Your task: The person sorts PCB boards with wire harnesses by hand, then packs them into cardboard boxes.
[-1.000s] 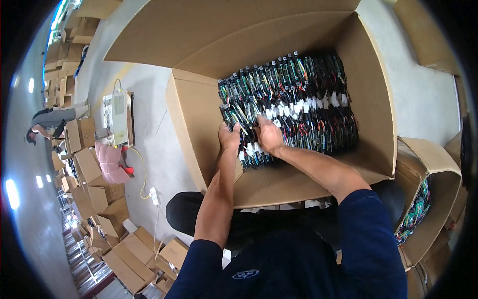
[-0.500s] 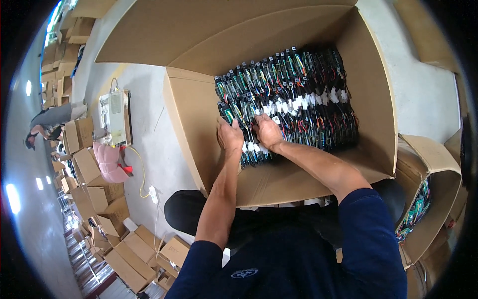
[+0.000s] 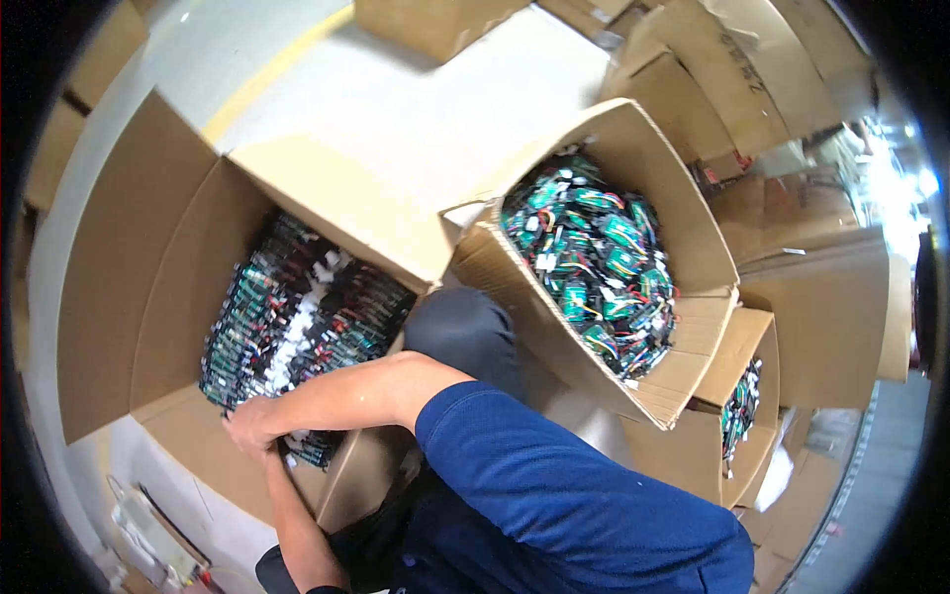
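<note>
Both hands are down in the big box (image 3: 109, 297) right now, working at its near corner. The right hand (image 3: 252, 424) sits on the near end of the packed boards (image 3: 297, 317), fingers curled down over them, though whether it has actually clamped 1 I cannot tell. The left hand (image 3: 269, 453) comes up just under the right, touching it, and its fingers are hidden, so its grip is unclear too.

The boards themselves stand on edge in tight rows, green and black with white connectors running up the middle, stretching away from the hands toward the far flap. Off to the right of the hands, past the blue sleeve (image 3: 554, 485) and a dark knee (image 3: 465, 332), a second box (image 3: 683, 228) is heaped with loose green boards and wires, and a third box (image 3: 742, 416) sits just beyond it with more of the same.

My read: this is the tidying or pulling stage at the end of a row. The next move looks to need a firm pinch on a few boards and a straight lift, since they are wedged close and the wires could snag.
</note>
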A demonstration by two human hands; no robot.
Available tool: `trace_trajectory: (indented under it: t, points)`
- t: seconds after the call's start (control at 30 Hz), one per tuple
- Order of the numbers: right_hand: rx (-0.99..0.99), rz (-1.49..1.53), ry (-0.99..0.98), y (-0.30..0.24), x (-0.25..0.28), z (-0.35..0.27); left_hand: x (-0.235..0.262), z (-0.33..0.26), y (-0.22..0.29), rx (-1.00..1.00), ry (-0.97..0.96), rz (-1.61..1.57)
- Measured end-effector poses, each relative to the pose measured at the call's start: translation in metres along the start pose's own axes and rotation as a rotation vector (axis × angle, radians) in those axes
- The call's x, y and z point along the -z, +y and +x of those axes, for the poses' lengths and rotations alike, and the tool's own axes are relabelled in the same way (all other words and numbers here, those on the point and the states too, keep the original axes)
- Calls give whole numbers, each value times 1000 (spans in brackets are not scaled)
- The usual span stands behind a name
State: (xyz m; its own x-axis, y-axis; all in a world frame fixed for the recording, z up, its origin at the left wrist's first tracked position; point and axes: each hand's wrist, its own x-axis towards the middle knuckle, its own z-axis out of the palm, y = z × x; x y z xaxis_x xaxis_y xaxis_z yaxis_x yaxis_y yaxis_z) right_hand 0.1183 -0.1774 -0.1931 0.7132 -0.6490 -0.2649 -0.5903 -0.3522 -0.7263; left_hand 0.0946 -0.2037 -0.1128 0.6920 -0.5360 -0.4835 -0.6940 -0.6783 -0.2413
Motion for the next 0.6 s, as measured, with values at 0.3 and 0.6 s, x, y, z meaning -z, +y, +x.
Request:
trace_trajectory:
  t: [0.3, 0.6]
  points:
    - [521, 130, 631, -60, 326, -276, 21, -46, -71, -777, -22, -685]
    - [-945, -204, 1089, 271, 298, -674, -28, -154, -42, -943, -25, -693]
